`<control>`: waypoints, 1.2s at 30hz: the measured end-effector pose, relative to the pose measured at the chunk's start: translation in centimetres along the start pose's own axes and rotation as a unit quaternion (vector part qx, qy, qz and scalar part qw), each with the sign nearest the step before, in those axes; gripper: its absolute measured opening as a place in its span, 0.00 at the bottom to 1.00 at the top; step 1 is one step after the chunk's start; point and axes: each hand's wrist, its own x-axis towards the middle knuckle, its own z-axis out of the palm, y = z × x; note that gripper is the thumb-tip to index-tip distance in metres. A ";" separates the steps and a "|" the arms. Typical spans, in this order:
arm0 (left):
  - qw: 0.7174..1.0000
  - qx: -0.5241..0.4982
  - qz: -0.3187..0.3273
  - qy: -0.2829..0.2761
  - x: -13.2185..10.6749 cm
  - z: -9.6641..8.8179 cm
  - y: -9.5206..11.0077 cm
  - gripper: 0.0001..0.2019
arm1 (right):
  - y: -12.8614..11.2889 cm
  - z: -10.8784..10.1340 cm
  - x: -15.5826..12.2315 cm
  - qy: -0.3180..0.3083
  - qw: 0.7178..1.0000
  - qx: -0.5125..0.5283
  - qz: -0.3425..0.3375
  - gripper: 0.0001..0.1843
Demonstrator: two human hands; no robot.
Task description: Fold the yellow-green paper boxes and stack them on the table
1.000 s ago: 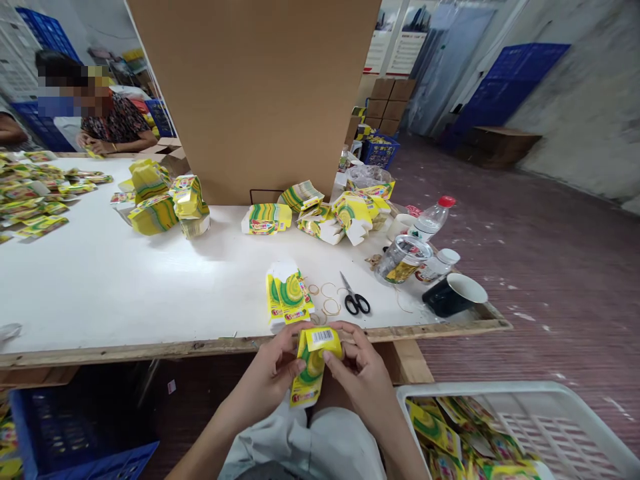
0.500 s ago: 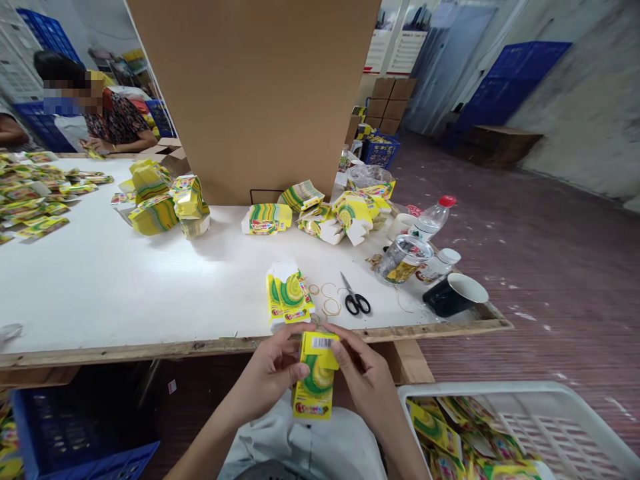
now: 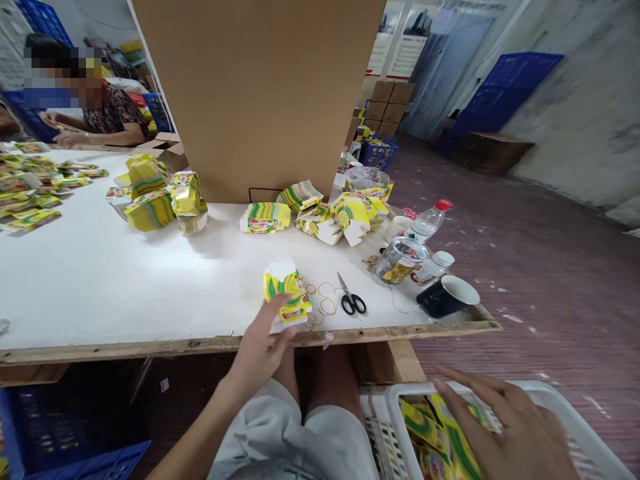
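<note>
On the table near its front edge lies a small stack of flat yellow-green cartons (image 3: 281, 277). My left hand (image 3: 261, 340) reaches over its near edge, thumb and index finger apart, the fingertips at the top carton. Whether they press on it I cannot tell. My right hand (image 3: 515, 427) is over the white plastic basket (image 3: 395, 393) at lower right, fingers stretched out and apart, with nothing visible in it. Under and beside that hand are several yellow-green cartons (image 3: 425, 427), partly hidden by it.
Black-handled scissors (image 3: 353, 303) and thin rubber bands (image 3: 327, 307) lie right of the stack. A dark mug (image 3: 443, 299), clear jar (image 3: 400, 260) and bottle (image 3: 427, 223) stand near the right edge. More carton bundles (image 3: 265, 218) lie before a large cardboard sheet (image 3: 255, 100). A co-worker (image 3: 113, 120) sits far left.
The yellow-green carton both hands held above the lap is out of them. My right hand has swung right to the basket; my left has moved forward to the carton stack.
</note>
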 end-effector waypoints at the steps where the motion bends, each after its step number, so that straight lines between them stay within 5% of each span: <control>1: 1.000 0.024 0.006 0.014 0.4 -0.2 -0.7 0.24 | -0.1 0.3 0.1 -0.013 1.000 0.021 0.007 0.24; 5: 1.000 0.030 0.005 0.004 1.1 0.3 -2.7 0.25 | -4.7 6.4 1.4 -0.131 0.947 0.277 0.092 0.17; 9: 0.999 0.036 0.017 -0.023 0.9 0.3 -3.3 0.24 | -9.5 14.7 3.4 -0.126 0.920 0.351 0.120 0.23; 12: 0.999 0.021 0.022 -0.016 0.7 -0.2 -3.2 0.21 | -10.6 17.5 4.1 -0.120 0.893 0.408 0.144 0.22; 15: 0.997 -0.060 0.001 0.052 0.6 -0.5 -2.7 0.19 | -10.6 16.7 3.4 -0.120 0.853 0.479 0.169 0.23; 18: 0.965 -0.245 -0.050 0.080 0.5 0.1 -1.7 0.22 | -10.8 14.5 1.5 -0.147 0.806 0.542 0.188 0.25; 22: 0.875 -0.465 -0.130 -0.040 0.2 1.0 -0.5 0.23 | -11.7 12.7 -0.9 -0.198 0.755 0.591 0.205 0.22; 25: 0.844 -0.510 -0.148 -0.080 -0.3 1.1 -0.2 0.20 | -12.1 12.5 -1.7 -0.214 0.728 0.617 0.208 0.19; 36: 0.883 -0.437 -0.172 0.015 -0.8 1.8 0.2 0.19 | -11.8 12.1 -2.3 -0.204 0.796 0.540 0.181 0.18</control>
